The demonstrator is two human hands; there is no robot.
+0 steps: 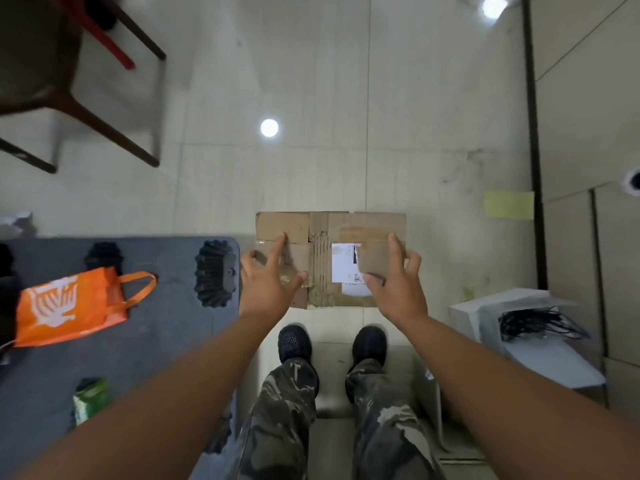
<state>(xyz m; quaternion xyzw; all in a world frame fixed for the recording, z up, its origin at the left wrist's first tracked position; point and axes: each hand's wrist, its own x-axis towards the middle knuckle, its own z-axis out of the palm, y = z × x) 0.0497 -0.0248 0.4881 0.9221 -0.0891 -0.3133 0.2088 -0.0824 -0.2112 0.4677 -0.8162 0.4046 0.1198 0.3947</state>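
Both hands are spread wide with straight fingers and hold nothing. The left hand [268, 275] lies over the left part of the cardboard box [367, 230], its forefinger pointing far across the top and its thumb stretched right. The right hand [398, 282] lies over the right part, its thumb at the edge of a white label [343, 265] stuck on the box top. From this height it is hard to tell whether the fingertips press on the cardboard or hover just above it. The box lies flat on the pale tiled floor [311, 168], closed and taped, spanning the gap between the two hands and reaching beyond their fingertips on the far side. Just near of it stand the person's two black shoes [294, 342]. To the left is a grey surface [156, 341] carrying a black fluted tray [214, 271], an orange bag [69, 306] and a green packet [90, 400]. To the right, a white box [485, 313] holds black cables [540, 322], with a yellow sheet [509, 204] further off. A dark chair [69, 98] stands far left.
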